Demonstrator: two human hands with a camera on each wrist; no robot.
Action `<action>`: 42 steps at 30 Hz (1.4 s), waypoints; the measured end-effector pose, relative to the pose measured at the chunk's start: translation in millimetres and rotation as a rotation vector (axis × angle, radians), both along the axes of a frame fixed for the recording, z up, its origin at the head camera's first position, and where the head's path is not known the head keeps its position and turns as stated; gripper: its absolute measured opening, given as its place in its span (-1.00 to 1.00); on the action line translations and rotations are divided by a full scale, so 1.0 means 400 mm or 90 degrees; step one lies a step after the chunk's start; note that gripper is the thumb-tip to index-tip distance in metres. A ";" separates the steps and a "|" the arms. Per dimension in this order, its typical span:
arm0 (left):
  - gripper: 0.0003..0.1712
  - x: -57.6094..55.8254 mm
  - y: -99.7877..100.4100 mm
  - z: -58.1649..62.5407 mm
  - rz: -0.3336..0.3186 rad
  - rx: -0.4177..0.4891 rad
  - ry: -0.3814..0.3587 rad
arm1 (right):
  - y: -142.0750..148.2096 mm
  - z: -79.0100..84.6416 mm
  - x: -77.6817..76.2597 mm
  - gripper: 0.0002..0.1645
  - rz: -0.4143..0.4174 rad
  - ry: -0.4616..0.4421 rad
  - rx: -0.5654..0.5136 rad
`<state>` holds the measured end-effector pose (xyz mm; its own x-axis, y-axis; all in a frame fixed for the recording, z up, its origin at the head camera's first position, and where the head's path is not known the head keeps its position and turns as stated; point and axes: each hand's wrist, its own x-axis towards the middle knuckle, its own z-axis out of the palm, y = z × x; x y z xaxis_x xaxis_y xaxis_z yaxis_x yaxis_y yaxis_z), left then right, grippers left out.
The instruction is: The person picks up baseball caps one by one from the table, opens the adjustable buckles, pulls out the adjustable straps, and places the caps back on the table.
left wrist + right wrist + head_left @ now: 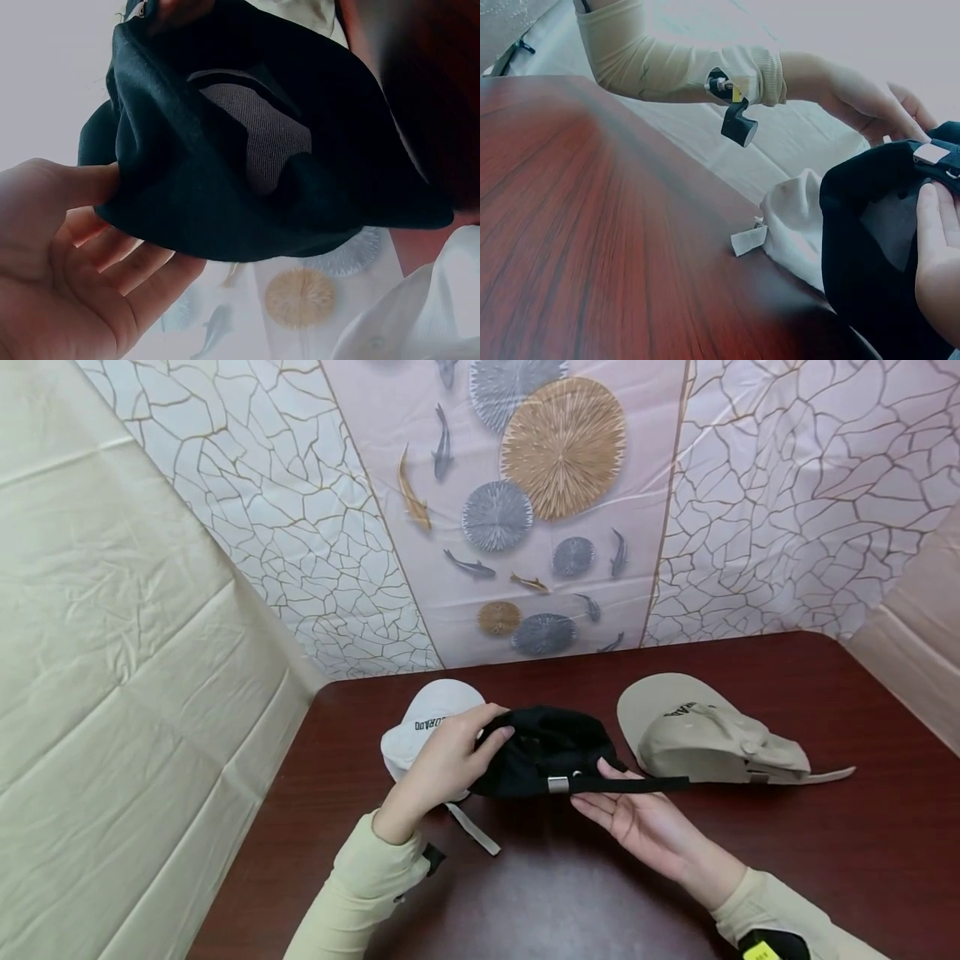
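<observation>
A black baseball cap (517, 768) is held above the table between both hands, its back strap with a silver buckle (558, 784) facing the person. The left hand (453, 747) grips the cap's left side, thumb on one face and fingers on the other. At the strap, the right hand (656, 833) pinches the rear edge with the thumb above and fingers below. The loose strap end (667, 785) sticks out to the right past the thumb. In the left wrist view the cap's opening shows a pale mesh lining (262, 135).
A white cap (450, 692) with dark lettering lies behind the left hand, its strap (474, 829) trailing toward the front. A beige cap (697, 747) lies at the right on the dark red-brown table (855, 693). Patterned cloth (525, 593) hangs behind the table.
</observation>
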<state>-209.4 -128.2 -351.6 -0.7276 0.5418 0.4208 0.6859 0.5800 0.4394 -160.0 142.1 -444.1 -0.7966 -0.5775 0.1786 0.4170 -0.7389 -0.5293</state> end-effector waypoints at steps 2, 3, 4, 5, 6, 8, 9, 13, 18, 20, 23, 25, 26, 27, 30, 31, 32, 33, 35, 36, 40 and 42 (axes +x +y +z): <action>-0.78 0.005 -0.004 0.004 0.012 0.022 0.003 | -0.002 0.002 0.000 -0.51 -0.006 0.004 -0.004; -0.76 0.008 -0.007 0.008 0.019 0.037 0.008 | -0.003 0.003 0.000 -0.50 -0.009 0.007 -0.008; -0.76 0.013 -0.011 0.012 0.027 0.055 0.016 | -0.004 0.005 0.000 -0.50 -0.012 0.009 -0.016; -0.77 0.018 -0.016 0.017 0.037 0.072 0.026 | -0.005 0.007 0.000 -0.49 -0.015 0.013 -0.023; -0.80 0.024 -0.021 0.022 0.046 0.091 0.036 | -0.006 0.010 -0.001 -0.49 -0.018 0.017 -0.032; -0.86 0.040 -0.031 0.031 0.068 0.117 0.061 | -0.006 0.015 -0.004 -0.48 -0.022 0.026 -0.051; -0.89 0.049 -0.036 0.035 0.076 0.126 0.071 | -0.006 0.019 -0.006 -0.48 -0.025 0.030 -0.063; -0.97 0.087 -0.049 0.040 0.079 0.126 0.092 | -0.002 0.028 -0.014 -0.46 -0.031 0.049 -0.111; -0.95 0.118 -0.037 0.029 0.038 0.105 0.091 | 0.000 0.033 -0.016 -0.44 -0.035 0.055 -0.148; -0.94 0.127 -0.022 0.024 0.022 0.094 0.092 | -0.002 0.036 -0.015 -0.45 -0.038 0.049 -0.145; -0.91 0.140 0.009 0.018 0.000 0.076 0.084 | -0.009 0.041 -0.010 -0.47 -0.048 0.035 -0.127; -0.90 0.146 0.033 0.014 -0.013 0.063 0.078 | -0.015 0.044 -0.006 -0.48 -0.055 0.027 -0.114; -0.89 0.147 0.045 0.011 -0.014 0.054 0.075 | -0.018 0.045 -0.004 -0.48 -0.060 0.024 -0.106; -0.87 0.148 0.057 0.008 -0.014 0.045 0.073 | -0.021 0.045 -0.001 -0.48 -0.063 0.022 -0.099; -0.80 0.145 0.087 -0.003 -0.005 0.008 0.073 | -0.030 0.047 0.007 -0.48 -0.074 0.022 -0.081; -0.77 0.143 0.094 -0.007 0.002 -0.004 0.074 | -0.034 0.047 0.010 -0.48 -0.078 0.026 -0.075; -0.75 0.141 0.101 -0.011 0.009 -0.017 0.075 | -0.037 0.047 0.013 -0.48 -0.081 0.030 -0.068; -0.74 0.139 0.106 -0.015 0.016 -0.028 0.075 | -0.040 0.047 0.016 -0.48 -0.084 0.034 -0.063; -0.70 0.136 0.114 -0.022 0.030 -0.044 0.072 | -0.044 0.047 0.022 -0.49 -0.089 0.040 -0.056; -0.69 0.135 0.116 -0.025 0.036 -0.049 0.070 | -0.045 0.047 0.024 -0.48 -0.091 0.045 -0.050; -0.65 0.132 0.120 -0.031 0.055 -0.060 0.055 | -0.044 0.042 0.034 -0.53 -0.094 0.058 -0.036; -0.65 0.132 0.119 -0.031 0.057 -0.066 0.044 | -0.044 0.040 0.037 -0.55 -0.095 0.075 -0.026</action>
